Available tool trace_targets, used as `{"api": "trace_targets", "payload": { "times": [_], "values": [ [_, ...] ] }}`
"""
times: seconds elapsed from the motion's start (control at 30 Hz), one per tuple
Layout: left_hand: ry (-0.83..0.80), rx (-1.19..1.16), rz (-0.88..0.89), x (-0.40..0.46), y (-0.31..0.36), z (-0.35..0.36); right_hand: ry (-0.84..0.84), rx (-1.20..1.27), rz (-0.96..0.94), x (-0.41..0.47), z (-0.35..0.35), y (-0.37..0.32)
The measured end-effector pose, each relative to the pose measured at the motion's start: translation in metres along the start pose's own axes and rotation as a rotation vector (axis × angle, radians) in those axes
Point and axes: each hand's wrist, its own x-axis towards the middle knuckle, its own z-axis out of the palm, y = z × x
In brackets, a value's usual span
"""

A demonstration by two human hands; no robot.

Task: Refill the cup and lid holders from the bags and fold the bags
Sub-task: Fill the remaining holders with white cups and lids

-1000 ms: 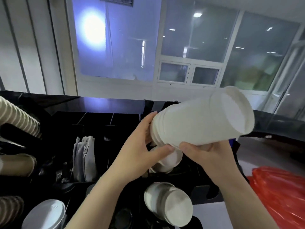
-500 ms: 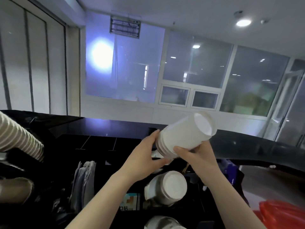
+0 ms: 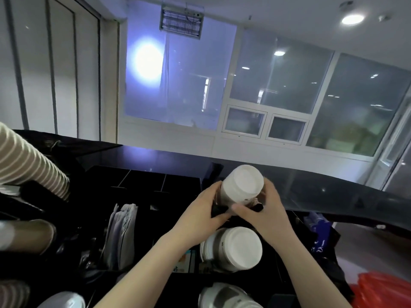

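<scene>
The stack of white cups (image 3: 242,184) sits centre frame, flat bottom tipped up toward me, long axis running down into the black holder (image 3: 155,181). My left hand (image 3: 200,215) and right hand (image 3: 264,215) curl around its lower part, forearms reaching up from the bottom edge. Any printing is too blurred to read.

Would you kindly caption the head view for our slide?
Both hands seat a white cup stack into the black holder.
</scene>
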Motion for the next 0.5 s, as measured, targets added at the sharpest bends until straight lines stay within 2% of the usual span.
{"api": "trace_targets", "payload": {
  "times": [0.13,0.2,0.3,0.5],
  "values": [
    [0.024,-0.016,-0.038,0.000,-0.003,0.003,0.087,0.060,-0.083,0.003,-0.008,-0.011],
    [0.025,-0.020,-0.037,-0.001,-0.004,0.004,0.058,-0.038,-0.116,0.004,-0.008,-0.013],
    [0.020,-0.010,-0.039,-0.001,-0.005,0.005,0.008,-0.311,-0.150,0.002,-0.001,-0.008],
    [0.031,-0.048,-0.063,-0.002,-0.004,0.005,0.023,-0.388,-0.214,0.002,0.000,-0.008]
  ]
}}
